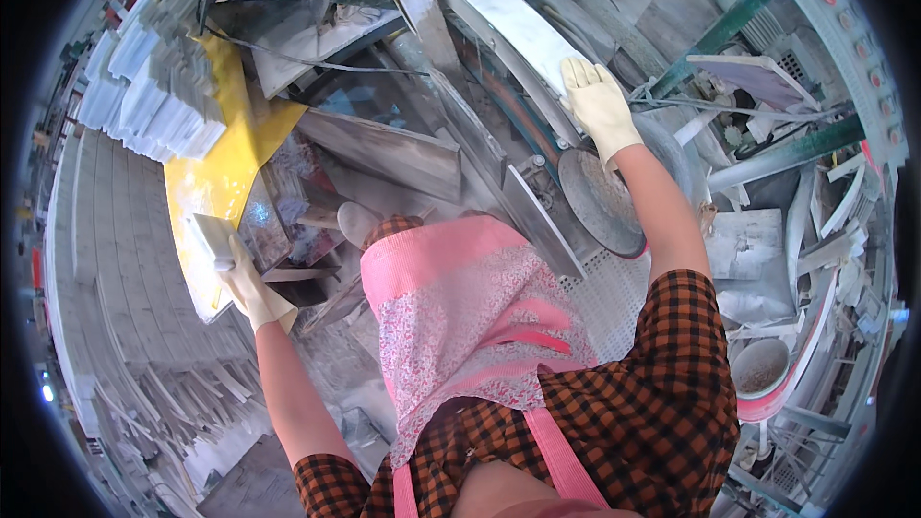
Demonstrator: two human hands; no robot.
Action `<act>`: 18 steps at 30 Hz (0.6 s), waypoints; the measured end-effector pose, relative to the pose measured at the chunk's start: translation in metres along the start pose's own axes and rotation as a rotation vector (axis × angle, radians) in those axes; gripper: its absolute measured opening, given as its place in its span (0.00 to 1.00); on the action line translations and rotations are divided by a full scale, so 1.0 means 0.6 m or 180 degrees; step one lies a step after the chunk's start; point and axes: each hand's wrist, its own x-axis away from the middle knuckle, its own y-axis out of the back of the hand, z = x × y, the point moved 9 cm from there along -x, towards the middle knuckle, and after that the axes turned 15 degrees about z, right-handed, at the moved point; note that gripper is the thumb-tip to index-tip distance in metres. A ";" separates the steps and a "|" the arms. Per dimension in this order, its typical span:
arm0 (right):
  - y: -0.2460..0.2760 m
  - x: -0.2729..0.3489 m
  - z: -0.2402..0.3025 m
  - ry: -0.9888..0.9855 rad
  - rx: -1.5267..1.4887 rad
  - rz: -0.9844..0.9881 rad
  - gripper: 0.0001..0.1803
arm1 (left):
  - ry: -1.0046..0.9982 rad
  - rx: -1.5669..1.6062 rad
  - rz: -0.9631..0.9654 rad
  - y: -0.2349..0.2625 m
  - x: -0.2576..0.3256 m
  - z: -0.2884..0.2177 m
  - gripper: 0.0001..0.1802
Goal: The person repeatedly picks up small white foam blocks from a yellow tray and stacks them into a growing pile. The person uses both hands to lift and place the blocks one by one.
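1. Left gloved hand [251,294]: pinching pale rectangular slab [213,238], grey-edged, tilted, at yellow sheet's [204,187] lower end.
2. Right gloved hand [600,107]: flat, fingers close together, at white strip's [513,24] lower end.

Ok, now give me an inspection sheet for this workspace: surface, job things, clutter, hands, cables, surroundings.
Surface: yellow sheet at left, shiny, with whitish patches.
Job's things: pale tile at left; white strip ahead, running diagonally.
Clutter: stacked white tiles at upper left, edges uneven; loose pale pieces scattered at right.
Hands: both gloved; left hand grips the pale tile; right hand lies flat at the white strip's near end, fingers extended.
Cables: one dark cable or hose crossing at upper left; its ends are unclear.
Surroundings: curved panel with red buttons at upper right; dusty-looking round tray below the right hand.
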 end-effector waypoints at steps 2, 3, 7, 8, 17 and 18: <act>-0.004 -0.015 0.001 -0.0013 -0.0005 0.0061 0.42 | -0.0060 0.0105 -0.0012 -0.004 -0.001 0.004 0.36; -0.007 -0.021 0.002 0.0014 0.0023 0.0063 0.42 | -0.0132 0.0240 -0.0017 -0.006 -0.003 0.005 0.36; -0.028 -0.053 0.001 -0.0008 0.0236 0.0086 0.38 | 0.0001 -0.0207 -0.0227 0.003 -0.003 0.019 0.34; -0.029 -0.060 0.003 -0.0007 0.0326 0.0022 0.36 | 0.0084 -0.0128 -0.0001 -0.003 -0.006 0.028 0.33; 0.009 -0.057 -0.032 -0.0224 -0.0828 0.0606 0.31 | 0.0024 -0.0011 -0.0388 0.008 0.025 0.020 0.33; 0.045 -0.062 -0.013 0.0157 -0.0473 0.0131 0.29 | 0.0177 -0.0056 -0.0444 0.008 0.030 0.014 0.36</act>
